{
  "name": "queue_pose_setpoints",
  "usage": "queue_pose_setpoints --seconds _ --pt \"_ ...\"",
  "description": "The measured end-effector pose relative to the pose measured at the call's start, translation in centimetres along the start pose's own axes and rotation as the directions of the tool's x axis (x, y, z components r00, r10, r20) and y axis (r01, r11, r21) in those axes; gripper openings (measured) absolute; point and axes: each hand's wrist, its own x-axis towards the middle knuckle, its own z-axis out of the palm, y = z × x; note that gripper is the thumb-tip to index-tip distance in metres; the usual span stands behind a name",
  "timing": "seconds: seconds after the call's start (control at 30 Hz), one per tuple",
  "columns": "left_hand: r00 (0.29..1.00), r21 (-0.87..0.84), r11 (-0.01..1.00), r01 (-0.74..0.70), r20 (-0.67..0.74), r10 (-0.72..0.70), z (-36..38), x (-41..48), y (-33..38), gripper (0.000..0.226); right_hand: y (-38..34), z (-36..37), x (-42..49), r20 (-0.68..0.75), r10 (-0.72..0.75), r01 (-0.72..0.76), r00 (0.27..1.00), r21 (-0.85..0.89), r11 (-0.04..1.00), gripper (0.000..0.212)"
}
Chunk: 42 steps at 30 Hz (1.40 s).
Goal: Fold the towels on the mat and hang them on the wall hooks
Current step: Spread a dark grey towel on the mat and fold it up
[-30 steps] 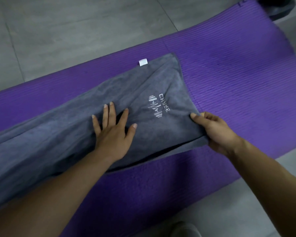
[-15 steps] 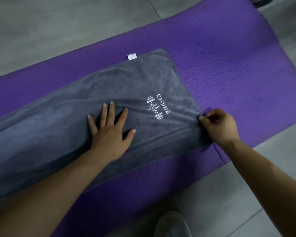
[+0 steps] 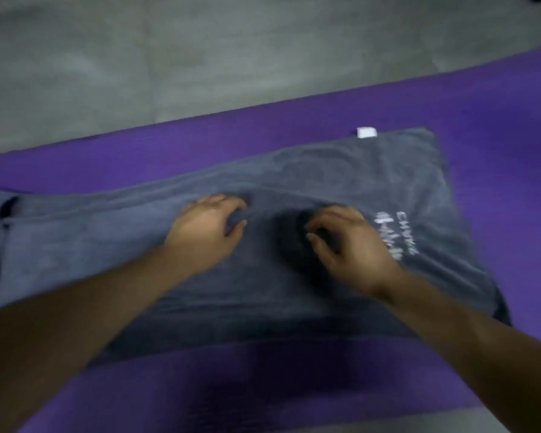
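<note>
Forearms come in from the near edge, both bare, over a strip of purple mat [image 3: 263,385] that lies on the floor. On the mat, lengthwise from left to right, lies the grey towel [image 3: 294,170], folded in layers, with its right end square and its left end running out of view.

The left hand [image 3: 206,232] sits on the middle of the towel with its fingers [image 3: 228,203] curled down into a soft ridge of cloth and the thumb spread to the side. The picture is too blurred to tell whether they pinch the cloth or only press it.

Just beside it, the right hand [image 3: 350,245] is over the towel with its fingers [image 3: 331,214] bent in a claw and a dark shadow under the palm. Its hold is also unclear.

White lettering [image 3: 397,235] shows by the right wrist. A small white label [image 3: 366,132] sticks out at the towel's far edge. Beyond the mat is grey floor [image 3: 200,57].
</note>
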Motion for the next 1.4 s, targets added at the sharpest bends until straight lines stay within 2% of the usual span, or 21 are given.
queue_pose_setpoints --seconds 0.07,0.13,0.2,0.27,0.37,0.47,0.53,0.6,0.67,0.8,0.97,1.03,1.1,1.23,1.33,1.4 --pt "0.992 0.033 0.992 0.118 -0.045 -0.116 -2.5 -0.9 -5.2 0.047 -1.6 1.9 4.0 0.061 -0.052 0.050 0.997 0.033 0.998 0.013" --pt "0.968 0.055 0.972 0.228 -0.116 -0.220 -4.2 -1.5 -10.1 0.052 -2.4 3.1 8.2 0.054 -0.031 0.030 0.998 0.032 0.999 0.013" --pt "0.933 0.086 0.937 0.339 -0.162 -0.322 -4.9 -1.6 -14.1 0.056 -2.3 3.8 12.5 0.019 0.012 -0.012 1.000 -0.018 1.000 0.016" --pt "0.913 0.058 0.920 0.388 -0.159 -0.375 -4.7 -1.2 -16.0 0.051 -1.6 4.4 15.9 0.016 0.046 -0.044 0.999 -0.120 0.992 0.023" --pt "0.927 -0.041 0.939 0.342 -0.147 -0.344 -4.1 0.2 -16.3 0.035 -1.0 4.3 18.9 0.066 0.118 -0.101 0.991 -0.213 0.972 0.028" --pt "0.904 -0.094 0.910 0.403 -0.113 -0.412 -4.5 1.6 -17.1 0.010 -1.2 4.0 20.4 0.184 0.173 -0.156 0.967 -0.108 0.982 0.017" --pt "0.888 -0.188 0.874 0.447 -0.019 -0.458 -4.8 2.0 -17.8 0.012 -1.1 3.8 20.9 0.251 0.193 -0.183 0.949 -0.062 0.981 0.012" --pt "0.896 -0.291 0.852 0.435 0.046 -0.442 -4.9 2.2 -18.5 0.014 -1.0 4.0 21.0 0.274 0.196 -0.182 0.941 -0.077 0.980 0.014" --pt "0.923 -0.338 0.864 0.373 0.046 -0.381 -5.0 2.1 -18.6 0.010 -0.8 4.1 21.1 0.273 0.220 -0.203 0.937 -0.090 0.975 0.015" --pt "0.952 -0.433 0.865 0.255 -0.047 -0.304 -5.0 2.1 -18.6 0.012 -0.9 4.2 21.3 0.268 0.241 -0.222 0.933 -0.101 0.970 0.014" --pt "0.933 -0.564 0.765 0.310 0.025 -0.359 -5.6 2.5 -18.7 0.013 -1.0 3.8 21.5 0.253 0.279 -0.279 0.926 -0.036 0.960 0.011" --pt "0.930 -0.539 0.778 0.323 0.030 -0.365 -6.0 2.8 -18.8 0.005 -0.9 3.5 21.7 0.219 0.303 -0.320 0.928 0.047 0.946 0.010" --pt "0.917 -0.479 0.797 0.367 0.041 -0.398 -6.2 3.6 -19.3 0.006 -0.9 3.5 22.0 0.178 0.320 -0.340 0.930 0.094 0.936 0.012" --pt "0.847 -0.373 0.813 0.448 -0.113 -0.519 -6.4 5.7 -20.4 0.019 -1.0 4.1 22.8 0.084 0.363 -0.371 0.928 0.131 0.919 0.016" --pt "0.790 -0.337 0.789 0.513 -0.174 -0.588 -6.5 6.8 -20.4 0.025 -0.5 4.6 23.3 0.035 0.418 -0.419 0.908 0.118 0.900 0.017" --pt "0.775 -0.293 0.795 0.531 -0.213 -0.596 -6.4 7.3 -20.6 0.027 -0.3 5.0 23.7 -0.003 0.420 -0.420 0.907 0.037 0.907 0.014"
